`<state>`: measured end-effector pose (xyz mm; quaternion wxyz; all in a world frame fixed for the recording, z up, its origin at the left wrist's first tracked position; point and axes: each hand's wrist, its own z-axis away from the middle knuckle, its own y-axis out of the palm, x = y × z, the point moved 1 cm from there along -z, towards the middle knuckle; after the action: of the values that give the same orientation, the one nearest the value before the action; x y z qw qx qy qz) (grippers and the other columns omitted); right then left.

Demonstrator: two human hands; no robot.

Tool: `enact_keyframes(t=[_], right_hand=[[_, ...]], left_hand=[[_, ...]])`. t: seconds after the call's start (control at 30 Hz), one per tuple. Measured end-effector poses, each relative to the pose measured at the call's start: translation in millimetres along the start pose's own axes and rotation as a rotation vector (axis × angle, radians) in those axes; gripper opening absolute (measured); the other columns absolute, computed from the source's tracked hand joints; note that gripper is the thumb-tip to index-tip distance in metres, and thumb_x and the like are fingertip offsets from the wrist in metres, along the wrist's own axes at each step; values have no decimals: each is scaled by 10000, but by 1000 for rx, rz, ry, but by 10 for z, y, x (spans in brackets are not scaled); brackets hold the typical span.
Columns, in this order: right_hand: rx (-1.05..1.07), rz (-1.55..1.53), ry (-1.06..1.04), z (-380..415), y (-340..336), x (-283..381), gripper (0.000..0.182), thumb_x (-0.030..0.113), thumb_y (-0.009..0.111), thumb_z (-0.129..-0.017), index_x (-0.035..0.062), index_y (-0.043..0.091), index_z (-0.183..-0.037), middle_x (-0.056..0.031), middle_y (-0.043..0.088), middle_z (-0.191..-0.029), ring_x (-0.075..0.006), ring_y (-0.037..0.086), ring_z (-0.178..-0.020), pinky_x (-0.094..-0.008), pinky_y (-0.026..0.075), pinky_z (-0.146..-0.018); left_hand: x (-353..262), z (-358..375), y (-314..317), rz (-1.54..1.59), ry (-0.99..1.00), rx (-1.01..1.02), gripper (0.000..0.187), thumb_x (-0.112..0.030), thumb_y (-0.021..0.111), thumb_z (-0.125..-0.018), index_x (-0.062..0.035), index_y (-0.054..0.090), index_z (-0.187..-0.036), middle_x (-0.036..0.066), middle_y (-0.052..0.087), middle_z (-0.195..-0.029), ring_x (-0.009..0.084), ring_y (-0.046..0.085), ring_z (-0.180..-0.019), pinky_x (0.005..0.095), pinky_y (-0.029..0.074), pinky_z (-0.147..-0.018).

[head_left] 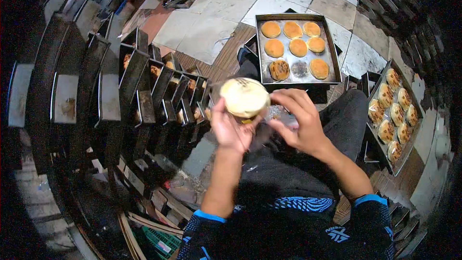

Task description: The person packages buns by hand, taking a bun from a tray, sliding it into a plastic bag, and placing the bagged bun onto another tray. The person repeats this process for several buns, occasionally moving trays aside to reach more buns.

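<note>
The left hand (231, 127) grips a round bun (244, 97) from below, above the lap. The right hand (301, 120) pinches clear wrapping (276, 113) beside it; a tray (332, 53) of buns lies ahead

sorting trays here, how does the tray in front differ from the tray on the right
The front tray holds seven round buns with one spot bare; the right tray looks full, in two rows. The front tray sits square to the view; the right tray lies slanted. Both are dark metal trays of golden buns.
</note>
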<state>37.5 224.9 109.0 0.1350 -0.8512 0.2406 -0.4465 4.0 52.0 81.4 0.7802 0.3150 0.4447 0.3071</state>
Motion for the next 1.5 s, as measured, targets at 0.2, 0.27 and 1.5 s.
enact_keyframes(t=[0.2, 0.27, 1.5], right_hand=[[-164, -225, 22, 84, 38, 58, 133, 78, 718, -768, 7, 681, -875, -98, 618, -789, -221, 583, -685, -315, 476, -648], [-150, -456, 398, 138, 117, -40, 116, 73, 683, -821, -19, 681, -893, -104, 629, -781, -192, 583, -681, -296, 471, -634], [166, 0, 627, 767, 549, -586, 183, 181, 682, -854, 32, 720, -754, -149, 659, -678, -210, 606, -559, -367, 439, -535]], left_hand=[[617, 270, -130, -680, 680, -122, 629, -529, 413, -974, -10, 451, -1328, 138, 587, -1193, 232, 546, -1132, 370, 395, -1019], [453, 264, -297, -718, 868, 24, 418, -313, 576, -959, 30, 541, -1197, 144, 612, -1096, 212, 609, -969, 331, 485, -856], [-601, 911, -1552, -1528, 275, -89, 204, -148, 689, -860, 23, 663, -967, 138, 677, -927, 232, 658, -791, 349, 520, -722]])
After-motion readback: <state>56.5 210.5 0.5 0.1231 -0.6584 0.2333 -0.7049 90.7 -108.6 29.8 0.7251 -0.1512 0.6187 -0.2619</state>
